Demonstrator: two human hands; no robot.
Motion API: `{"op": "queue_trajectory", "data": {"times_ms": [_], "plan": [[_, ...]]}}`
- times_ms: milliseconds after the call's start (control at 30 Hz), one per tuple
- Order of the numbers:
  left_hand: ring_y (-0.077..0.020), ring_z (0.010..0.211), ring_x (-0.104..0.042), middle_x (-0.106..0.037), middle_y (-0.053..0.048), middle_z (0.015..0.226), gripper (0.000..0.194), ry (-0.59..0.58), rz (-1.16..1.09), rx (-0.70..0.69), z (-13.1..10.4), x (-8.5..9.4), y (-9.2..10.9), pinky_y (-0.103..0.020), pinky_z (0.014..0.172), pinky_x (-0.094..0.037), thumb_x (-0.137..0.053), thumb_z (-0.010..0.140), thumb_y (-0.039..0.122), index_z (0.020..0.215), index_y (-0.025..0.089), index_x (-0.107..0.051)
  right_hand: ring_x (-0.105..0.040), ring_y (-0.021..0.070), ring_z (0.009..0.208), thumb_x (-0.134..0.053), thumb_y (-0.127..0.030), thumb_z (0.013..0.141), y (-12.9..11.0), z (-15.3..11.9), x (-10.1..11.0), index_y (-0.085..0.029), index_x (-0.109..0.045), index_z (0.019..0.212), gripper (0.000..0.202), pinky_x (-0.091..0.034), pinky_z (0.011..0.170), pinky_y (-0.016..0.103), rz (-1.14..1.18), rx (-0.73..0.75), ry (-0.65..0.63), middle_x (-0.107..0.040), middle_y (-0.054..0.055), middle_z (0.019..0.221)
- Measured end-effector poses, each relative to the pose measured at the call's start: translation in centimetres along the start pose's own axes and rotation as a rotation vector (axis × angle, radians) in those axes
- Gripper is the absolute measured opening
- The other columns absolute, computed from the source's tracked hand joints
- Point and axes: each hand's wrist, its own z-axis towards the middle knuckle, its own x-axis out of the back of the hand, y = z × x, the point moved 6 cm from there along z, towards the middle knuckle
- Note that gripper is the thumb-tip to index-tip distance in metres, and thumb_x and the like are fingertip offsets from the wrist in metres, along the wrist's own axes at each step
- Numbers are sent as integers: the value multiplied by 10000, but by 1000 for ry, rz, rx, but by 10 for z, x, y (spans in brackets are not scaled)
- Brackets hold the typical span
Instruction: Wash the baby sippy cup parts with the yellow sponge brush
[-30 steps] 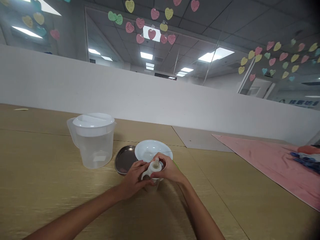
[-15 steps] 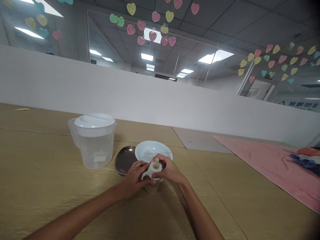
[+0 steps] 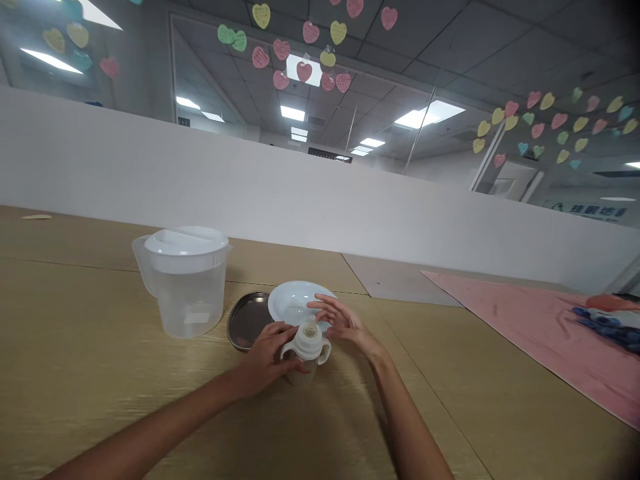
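Your left hand (image 3: 267,347) grips the side of the small white sippy cup (image 3: 305,350), which stands upright on the wooden table (image 3: 100,373). Your right hand (image 3: 343,321) hovers just beside the cup's top, fingers spread and holding nothing. Just behind the cup sit a white bowl (image 3: 295,300) and a dark metal plate (image 3: 247,317); a lidded clear pitcher (image 3: 185,280) stands farther left.

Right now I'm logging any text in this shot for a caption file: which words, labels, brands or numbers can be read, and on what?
None can be read.
Blue sign on the far glass wall: characters too blurred.
Heart notes on the glass: writing too small.
Pitcher and sippy cup: no print visible.
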Motion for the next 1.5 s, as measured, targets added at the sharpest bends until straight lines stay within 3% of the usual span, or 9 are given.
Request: {"op": "queue_trajectory", "data": {"times_ms": [200,267,433,667,1033,1367,1500], "plan": [[-237,1088,-470,-553,-76,1148,517,-7,-20,19,-1,0,1,-355,955,-372,-570,769,537,1198,251,-535,-451,228,1175,-826,-294,528,11,5,-16,-289,-455,1264,824,-352,998,401,-178,-49,6,-514,77,1254],[-234,1085,-473,-557,-71,1140,508,-5,-30,25,-1,1,2,-347,954,-372,-578,764,536,1184,252,-544,-445,226,1189,-826,-277,528,13,5,-15,-295,-448,1268,832,-355,1004,400,-160,-65,0,-508,74,1259],[-231,1084,-476,-567,-70,1129,493,5,-38,14,0,2,3,-343,958,-367,-571,771,534,1169,242,-554,-454,218,1202,-753,-271,662,6,1,-2,-260,-446,1277,688,-301,1058,420,46,50,-43,-502,93,1282],[-236,1092,-465,-563,-62,1143,480,-14,-43,26,0,1,3,-360,955,-373,-566,781,522,1179,255,-544,-504,237,1140,-773,-278,625,5,2,-18,-219,-624,1091,492,-379,988,395,-11,-69,-110,-598,77,1160],[-239,1114,-459,-549,-70,1177,509,-17,-43,53,-1,-1,-1,-353,976,-364,-568,767,548,1176,246,-555,-574,219,1008,-771,-269,616,2,4,-11,-202,-680,997,398,-432,904,353,13,-35,34,-659,68,1044],[-233,1119,-459,-541,-70,1189,557,-17,-16,12,-1,2,4,-349,983,-350,-532,793,544,1268,258,-475,-601,179,913,-794,-338,578,2,1,13,-240,-681,981,430,-480,772,260,271,81,320,-663,49,1050],[-236,1114,-466,-548,-68,1179,561,-24,-15,17,0,1,5,-351,979,-359,-542,784,549,1257,253,-486,-605,165,861,-812,-355,536,3,-1,21,-246,-682,932,431,-499,779,280,435,143,444,-663,36,1034]]}}
